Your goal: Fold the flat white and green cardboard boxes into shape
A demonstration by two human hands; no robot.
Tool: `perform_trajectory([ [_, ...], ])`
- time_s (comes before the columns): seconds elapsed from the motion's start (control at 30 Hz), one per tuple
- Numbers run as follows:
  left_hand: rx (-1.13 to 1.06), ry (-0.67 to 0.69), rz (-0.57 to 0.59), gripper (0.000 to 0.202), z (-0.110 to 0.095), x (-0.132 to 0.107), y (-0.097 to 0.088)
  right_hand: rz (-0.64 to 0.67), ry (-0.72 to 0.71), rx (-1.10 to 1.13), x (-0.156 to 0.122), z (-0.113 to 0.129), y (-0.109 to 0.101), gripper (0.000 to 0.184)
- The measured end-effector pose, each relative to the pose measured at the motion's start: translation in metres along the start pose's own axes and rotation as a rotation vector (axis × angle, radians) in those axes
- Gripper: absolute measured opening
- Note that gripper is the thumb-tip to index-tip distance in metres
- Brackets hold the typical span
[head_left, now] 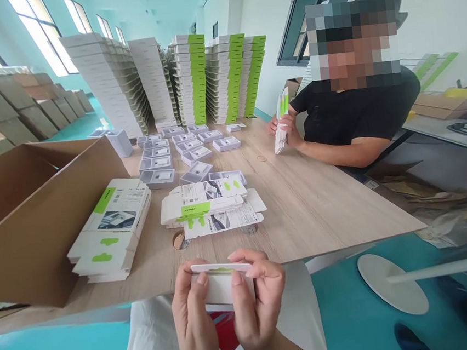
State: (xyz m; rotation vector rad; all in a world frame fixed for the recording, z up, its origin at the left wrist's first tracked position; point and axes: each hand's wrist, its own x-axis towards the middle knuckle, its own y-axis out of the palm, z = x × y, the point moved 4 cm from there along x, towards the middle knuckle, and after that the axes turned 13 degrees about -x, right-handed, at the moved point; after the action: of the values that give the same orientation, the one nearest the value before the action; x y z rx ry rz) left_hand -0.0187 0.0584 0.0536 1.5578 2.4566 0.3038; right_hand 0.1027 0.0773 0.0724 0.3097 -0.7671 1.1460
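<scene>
A small white carton [220,289] with a bit of green near its top flap is held above my lap, just off the table's near edge. My left hand [194,316] grips its left side, thumb on the near face. On the other side my right hand [258,299] grips it, thumb pressed near the flap and fingers behind. Beyond my hands lies a loose pile of flat printed cartons [203,208] in white and green. To its left is a taller stack of flat cartons [114,219]. Several grey-white trays [157,163] with small white items stand farther back.
An open brown cardboard box [74,196] stands at the left on the wooden table [303,212]. Tall stacks of white and green boxes [191,80] line the back. A co-worker [347,114] at the right holds a bundle of flat cartons [282,123].
</scene>
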Motion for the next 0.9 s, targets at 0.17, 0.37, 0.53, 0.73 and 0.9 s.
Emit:
perform_trajectory([
  [0.17, 0.038, -0.026, -0.011, 0.031, -0.003, -0.005, 0.007, -0.011, 0.102, 0.086, 0.002, -0.008, 0.0, 0.01],
  [0.37, 0.01, 0.099, -0.035, 0.015, 0.003, -0.014, 0.012, 0.211, 0.455, 0.111, -0.01, -0.012, -0.001, 0.016],
  [0.53, 0.045, 0.133, -0.07, 0.013, 0.007, -0.012, 0.009, 0.292, 0.636, 0.18, -0.017, -0.009, -0.003, 0.023],
  [0.73, -0.041, -0.003, -0.094, 0.031, 0.005, -0.009, 0.015, 0.208, 0.708, 0.135, -0.009, -0.018, -0.005, 0.023],
  [0.9, 0.093, 0.048, -0.014, 0.049, 0.018, 0.005, -0.004, 0.283, 0.878, 0.296, -0.01, -0.036, -0.006, 0.022],
])
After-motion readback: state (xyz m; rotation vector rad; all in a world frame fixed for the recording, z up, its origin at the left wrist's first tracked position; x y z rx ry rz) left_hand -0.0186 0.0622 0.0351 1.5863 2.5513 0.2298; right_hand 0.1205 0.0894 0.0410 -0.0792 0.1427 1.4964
